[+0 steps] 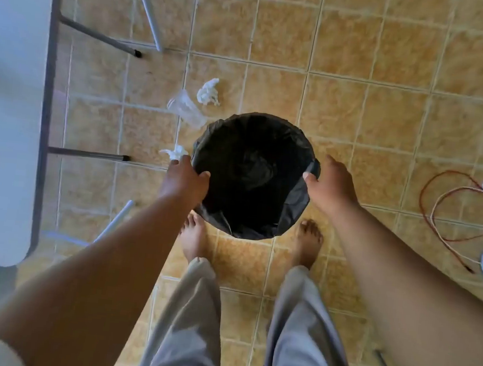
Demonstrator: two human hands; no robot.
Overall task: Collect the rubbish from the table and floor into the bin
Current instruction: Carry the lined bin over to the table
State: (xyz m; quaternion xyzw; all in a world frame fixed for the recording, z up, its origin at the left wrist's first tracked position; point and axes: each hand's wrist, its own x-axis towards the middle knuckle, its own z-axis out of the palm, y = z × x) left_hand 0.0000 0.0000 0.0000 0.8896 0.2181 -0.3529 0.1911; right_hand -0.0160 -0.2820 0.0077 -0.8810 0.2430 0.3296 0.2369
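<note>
Black-lined bin (pixel 287 213) sits dead centre, straight below the camera, just ahead of the person's bare feet (pixel 192 237). Can't tell if it stands on the floor or is lifted off it. Left hand (pixel 185 182) grips the bin's left rim, thumb hooked over the inside of the liner, fingers curled down the outside. Right hand (pixel 330 187) grips the opposite rim the same way, thumb on the liner edge, fingers round the outside. Bin interior reads dark, contents not discernible.

Rubbish on the tiled floor (pixel 358 120):
- Small white tissue (pixel 174 152) right at the bin's left rim, against the left hand's fingertips (held or just lying behind them, can't tell).
- Clear plastic cup (pixel 185 112) on its side, just beyond the bin's far-left edge.
- Crumpled white tissue (pixel 209 92) just past the cup, a little farther from the bin.

White table (pixel 6 101) is well to the bin's left, its grey metal legs (pixel 86 154) reaching toward the bin. Red and white cables (pixel 453 209) lie looped on the floor well to the bin's right. Grey trousers (pixel 188 325) are on the near side of the bin.
</note>
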